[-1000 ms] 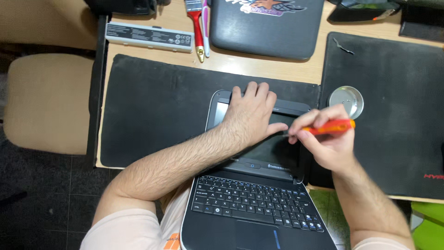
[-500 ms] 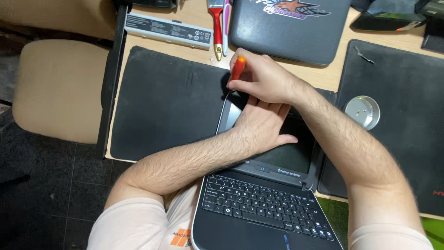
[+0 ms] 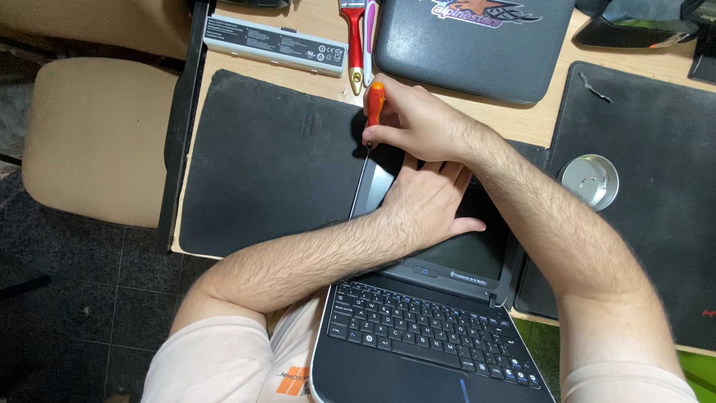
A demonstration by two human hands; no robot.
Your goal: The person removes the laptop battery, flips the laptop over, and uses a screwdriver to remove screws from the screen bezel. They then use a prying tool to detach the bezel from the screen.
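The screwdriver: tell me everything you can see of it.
The screwdriver has an orange handle that looks like plastic, and a thin dark shaft. It stands nearly upright, tip down at the top left corner of the open laptop's screen frame. The right hand grips the handle's lower part, covering much of it. The tip itself is too small to make out. The left hand lies flat on the screen beside it.

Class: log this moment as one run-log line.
right hand: grips orange screwdriver at laptop screen corner | left hand: flat on screen

Single head-worn camera, looking steeply down, close over the desk [image 3: 522,127], person's lap at the bottom edge
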